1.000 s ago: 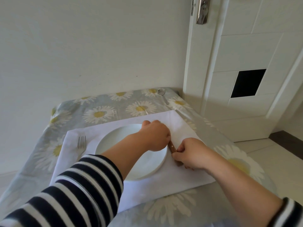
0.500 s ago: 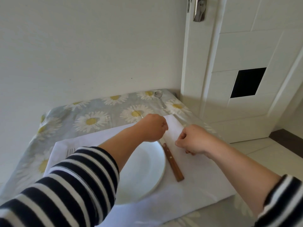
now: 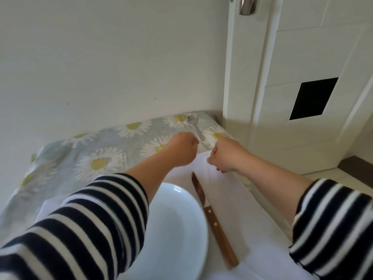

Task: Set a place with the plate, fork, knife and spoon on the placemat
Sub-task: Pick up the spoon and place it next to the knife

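A white plate lies on the white placemat. Just right of the plate, on the mat, rests a knife with a wooden handle, blade pointing away from me. A metal spoon lies on the daisy tablecloth near the far right corner, off the mat. My left hand and my right hand hover side by side over the mat's far edge, both curled into loose fists with nothing in them, a short way before the spoon. My left sleeve hides the left part of the mat; the fork is out of sight.
The table with the daisy tablecloth stands against a plain wall, its right corner close to a white door with a metal handle. The table's right edge drops to a tiled floor.
Both hands have let go of the knife, which now lies on the mat beside the plate. They have moved forward toward the spoon, and the view has tilted closer over the table.
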Demonstrator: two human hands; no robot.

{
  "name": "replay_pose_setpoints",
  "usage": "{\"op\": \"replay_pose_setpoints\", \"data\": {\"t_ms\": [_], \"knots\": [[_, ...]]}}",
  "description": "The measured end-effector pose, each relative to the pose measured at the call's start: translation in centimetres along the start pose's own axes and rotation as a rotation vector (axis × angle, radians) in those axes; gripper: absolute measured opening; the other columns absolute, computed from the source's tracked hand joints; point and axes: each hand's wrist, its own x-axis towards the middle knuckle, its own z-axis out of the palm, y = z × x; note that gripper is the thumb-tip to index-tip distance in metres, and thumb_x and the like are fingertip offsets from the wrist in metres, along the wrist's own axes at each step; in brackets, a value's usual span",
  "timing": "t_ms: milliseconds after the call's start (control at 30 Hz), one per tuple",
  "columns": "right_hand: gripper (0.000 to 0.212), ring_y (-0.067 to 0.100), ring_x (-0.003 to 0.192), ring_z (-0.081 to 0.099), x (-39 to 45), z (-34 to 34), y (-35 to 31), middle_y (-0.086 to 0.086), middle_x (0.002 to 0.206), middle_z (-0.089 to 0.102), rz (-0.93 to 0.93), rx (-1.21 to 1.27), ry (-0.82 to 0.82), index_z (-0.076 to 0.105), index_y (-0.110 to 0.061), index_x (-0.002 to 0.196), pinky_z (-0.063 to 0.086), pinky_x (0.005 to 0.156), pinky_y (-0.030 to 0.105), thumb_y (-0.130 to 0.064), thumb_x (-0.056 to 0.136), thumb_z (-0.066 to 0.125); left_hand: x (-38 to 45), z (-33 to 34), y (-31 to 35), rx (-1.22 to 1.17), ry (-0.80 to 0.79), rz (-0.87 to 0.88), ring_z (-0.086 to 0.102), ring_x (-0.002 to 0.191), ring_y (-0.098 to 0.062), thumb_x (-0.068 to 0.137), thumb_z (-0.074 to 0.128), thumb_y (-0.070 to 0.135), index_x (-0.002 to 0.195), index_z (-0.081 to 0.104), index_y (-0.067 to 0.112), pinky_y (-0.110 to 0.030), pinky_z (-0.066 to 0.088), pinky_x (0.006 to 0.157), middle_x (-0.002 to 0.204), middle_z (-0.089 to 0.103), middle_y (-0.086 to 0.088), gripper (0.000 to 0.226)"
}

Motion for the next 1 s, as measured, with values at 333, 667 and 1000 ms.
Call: {"op": "replay_pose_setpoints", "data": {"t_ms": [333, 667, 1000], "knots": [[0.037, 0.025, 0.075, 0.056, 6.8, 1.4, -0.2, 0.003, 0.058, 0.044, -0.036, 0.05, 0.128, 0.037, -0.015, 0.053, 0.048, 0.071, 0.031, -0.013, 0.086, 0.053, 4.8, 0.5, -1.7, -0.129, 0.109, -0.093, 0.056, 0.113, -0.022, 0.094, 0.039, 0.015, 0.124, 0.058, 0.012, -0.023, 0.042, 0.079, 0.13, 0.057, -0.007, 0.035], [0.047, 0.013, 0.045, 0.023, 11.3, 2.5, 0.2, -0.001, 0.052, 0.028, -0.031, 0.015, 0.225, 0.027, -0.017, 0.049, 0.017, 0.043, 0.023, -0.016, 0.085, 0.058, 8.6, 2.4, -2.8, -0.11, 0.055, -0.134, 0.05, 0.123, -0.025, 0.094, 0.041, 0.013, 0.13, 0.053, 0.011, -0.029, 0.042, 0.096, 0.138, 0.05, -0.009, 0.038], [0.041, 0.033, 0.117, 0.059, 13.9, 2.7, -0.6, 0.017, 0.123, 0.065, 0.003, -0.019, 0.228, 0.063, 0.0, 0.117, 0.046, 0.093, 0.033, -0.028, 0.088, 0.06, 11.0, 3.9, -3.7, -0.138, -0.005, -0.174, 0.041, 0.134, -0.024, 0.093, 0.039, 0.009, 0.139, 0.045, 0.012, -0.028, 0.034, 0.106, 0.149, 0.041, -0.008, 0.047]]}}
